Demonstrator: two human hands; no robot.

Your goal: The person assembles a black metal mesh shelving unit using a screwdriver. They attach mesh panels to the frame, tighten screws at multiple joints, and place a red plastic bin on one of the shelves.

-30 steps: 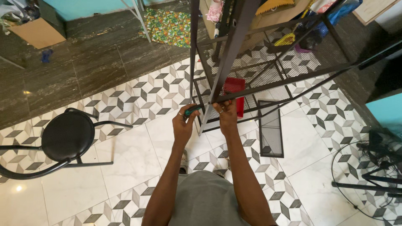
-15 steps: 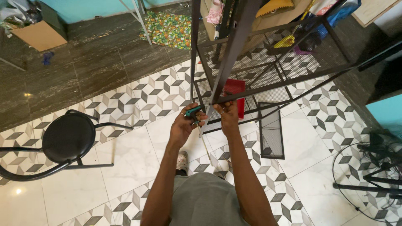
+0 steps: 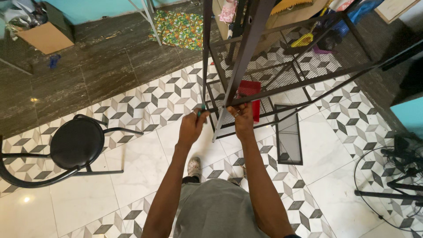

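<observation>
Left hand (image 3: 192, 125) closed on a green-handled tool (image 3: 199, 113) at the black metal rack (image 3: 246, 53) joint, right hand (image 3: 242, 119) gripping the rail — likely fastening — next wants steady turning.

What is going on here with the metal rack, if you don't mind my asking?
A person stands over a black metal mesh rack on the patterned tile floor. The left hand holds a small green-handled tool at the joint of an upright post, while the right hand grips the frame beside it. A loose mesh panel lies on the floor at the right, and a black round chair stands at the left.
</observation>
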